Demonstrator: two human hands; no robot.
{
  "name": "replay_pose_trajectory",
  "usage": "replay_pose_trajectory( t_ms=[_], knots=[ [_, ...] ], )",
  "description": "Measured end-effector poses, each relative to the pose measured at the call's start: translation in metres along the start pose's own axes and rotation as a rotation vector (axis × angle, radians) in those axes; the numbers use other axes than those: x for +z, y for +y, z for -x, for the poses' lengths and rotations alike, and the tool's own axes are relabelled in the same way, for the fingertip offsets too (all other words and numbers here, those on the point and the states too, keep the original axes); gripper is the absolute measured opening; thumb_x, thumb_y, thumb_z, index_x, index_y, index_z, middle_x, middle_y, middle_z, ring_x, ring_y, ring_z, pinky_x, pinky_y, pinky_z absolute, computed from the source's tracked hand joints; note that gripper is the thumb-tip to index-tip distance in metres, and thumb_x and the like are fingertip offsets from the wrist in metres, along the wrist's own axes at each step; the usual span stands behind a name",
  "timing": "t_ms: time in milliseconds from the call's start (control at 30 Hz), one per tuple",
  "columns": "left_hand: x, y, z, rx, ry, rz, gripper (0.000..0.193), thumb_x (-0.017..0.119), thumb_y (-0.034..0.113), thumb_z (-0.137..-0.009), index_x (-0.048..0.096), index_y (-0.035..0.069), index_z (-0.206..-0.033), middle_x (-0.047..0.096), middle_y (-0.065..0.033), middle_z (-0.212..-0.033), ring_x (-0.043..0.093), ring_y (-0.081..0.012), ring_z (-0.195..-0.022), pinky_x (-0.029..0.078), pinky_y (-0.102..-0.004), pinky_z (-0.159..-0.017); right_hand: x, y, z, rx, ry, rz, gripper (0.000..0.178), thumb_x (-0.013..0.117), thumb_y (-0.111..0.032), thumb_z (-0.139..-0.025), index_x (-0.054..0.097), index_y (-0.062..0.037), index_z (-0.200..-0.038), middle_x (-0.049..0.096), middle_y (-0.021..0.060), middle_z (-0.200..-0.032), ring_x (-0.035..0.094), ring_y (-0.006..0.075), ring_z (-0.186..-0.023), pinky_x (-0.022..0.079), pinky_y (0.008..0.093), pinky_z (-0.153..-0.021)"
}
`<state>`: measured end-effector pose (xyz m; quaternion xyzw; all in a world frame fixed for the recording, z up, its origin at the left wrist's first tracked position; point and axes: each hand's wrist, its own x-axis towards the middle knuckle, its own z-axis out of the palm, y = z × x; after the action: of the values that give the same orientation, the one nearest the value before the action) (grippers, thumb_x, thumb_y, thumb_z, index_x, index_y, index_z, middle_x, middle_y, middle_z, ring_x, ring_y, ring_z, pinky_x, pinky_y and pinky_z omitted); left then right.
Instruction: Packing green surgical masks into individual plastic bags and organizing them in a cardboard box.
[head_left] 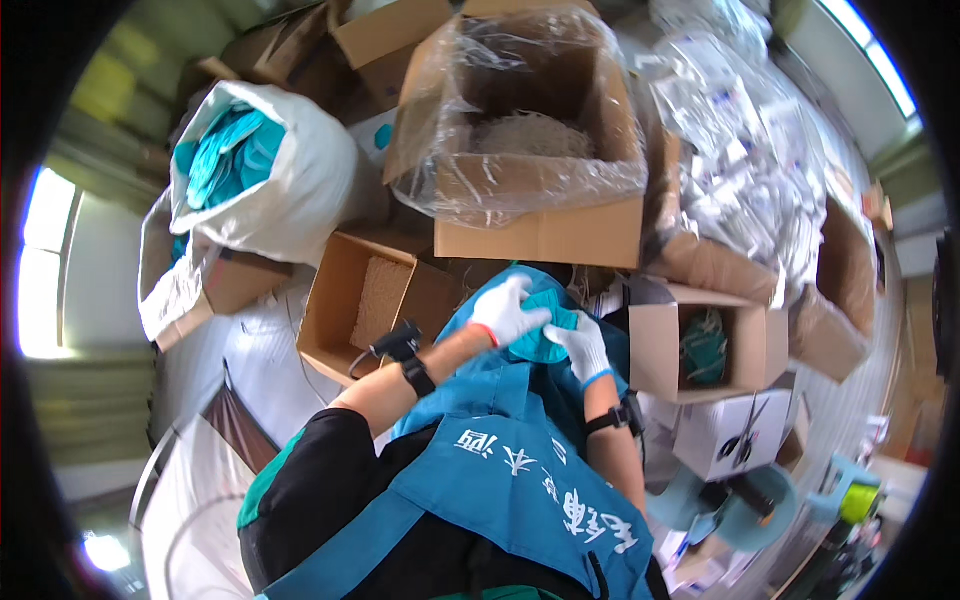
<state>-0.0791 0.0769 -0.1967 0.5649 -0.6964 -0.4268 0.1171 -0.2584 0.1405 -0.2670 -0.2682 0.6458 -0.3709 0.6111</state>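
Observation:
Over my lap, both hands in white knit gloves hold a teal face mask (pixel 540 338). My left hand (pixel 508 312) grips it from its upper left side, fingers bent over the edge. On its right side my right hand (pixel 583 347) pinches it, the thumb lying across the front. Whether it is one mask or a few stacked together, I cannot tell. A small open carton (pixel 655 350) to the right of my hands has teal masks (pixel 704 348) with pale straps inside. Left of my hands stands another open carton (pixel 330 310) with a heap of thin beige straps (pixel 382 300).
Ahead is a large plastic-lined carton (pixel 540 225) with pale strands inside. A white sack (pixel 310 170) full of teal masks stands far left. Silvery packets (pixel 745 190) fill a carton at far right. Scissors (pixel 742 435) lie on a white box (pixel 705 440) beside a blue stool (pixel 775 500).

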Motion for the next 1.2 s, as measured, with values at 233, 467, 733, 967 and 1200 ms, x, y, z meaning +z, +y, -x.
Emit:
replay_pose_trajectory(
  t_ms=[233,467,733,967,1200],
  knots=[
    [0.043,-0.016,0.033,-0.056,0.001,0.208,0.048,0.071,0.04,-0.073,0.065,0.002,-0.101,0.066,-0.0219,-0.098,0.063,-0.0377,-0.095,0.05,-0.0407,-0.082,-0.006,0.003,0.037,-0.183,-0.037,-0.415,0.027,0.056,-0.02,-0.094,0.06,-0.0007,-0.112,0.064,0.0081,-0.106,0.06,0.0167,-0.095,0.047,0.0308,-0.086],
    [0.032,-0.022,0.033,-0.06,0.098,0.479,0.036,0.073,0.029,-0.078,0.065,0.002,-0.1,0.066,-0.0183,-0.09,0.063,-0.0294,-0.085,0.049,-0.0367,-0.077,-0.013,0.015,0.038,-0.225,-0.102,-0.286,0.022,0.06,-0.015,-0.091,0.061,-0.0006,-0.109,0.063,0.0019,-0.09,0.059,0.0091,-0.073,0.046,0.0217,-0.063],
    [0.047,-0.022,0.046,-0.049,0.046,1.171,0.041,0.068,0.011,-0.087,0.057,0.003,-0.126,0.062,-0.0027,-0.118,0.056,-0.0122,-0.106,0.045,-0.029,-0.095,0.039,-0.015,0.04,-0.24,-0.089,-0.687,0.03,0.057,-0.019,-0.096,0.054,0.0009,-0.118,0.064,0.0097,-0.107,0.063,0.0211,-0.094,0.052,0.0337,-0.08],
    [-0.115,-0.018,0.034,0.276,0.723,0.415,0.024,0.058,0.002,-0.082,0.062,0.004,-0.106,0.064,-0.0169,-0.098,0.064,-0.0311,-0.092,0.051,-0.0376,-0.081,0.033,0.008,0.05,-0.141,-0.141,-0.226,0.027,0.055,-0.012,-0.095,0.055,0.0057,-0.115,0.063,0.0134,-0.088,0.06,0.0155,-0.068,0.048,0.0219,-0.058],
    [-0.368,-0.079,0.025,0.358,1.392,-0.593,0.014,0.059,0.01,-0.082,0.064,0.008,-0.095,0.064,-0.0145,-0.087,0.061,-0.0358,-0.084,0.049,-0.0437,-0.073,0.026,0.014,0.036,-0.099,-0.181,-0.338,0.022,0.053,-0.01,-0.096,0.057,0.0073,-0.109,0.062,0.0132,-0.087,0.059,0.0149,-0.067,0.047,0.0209,-0.058]
  ],
)
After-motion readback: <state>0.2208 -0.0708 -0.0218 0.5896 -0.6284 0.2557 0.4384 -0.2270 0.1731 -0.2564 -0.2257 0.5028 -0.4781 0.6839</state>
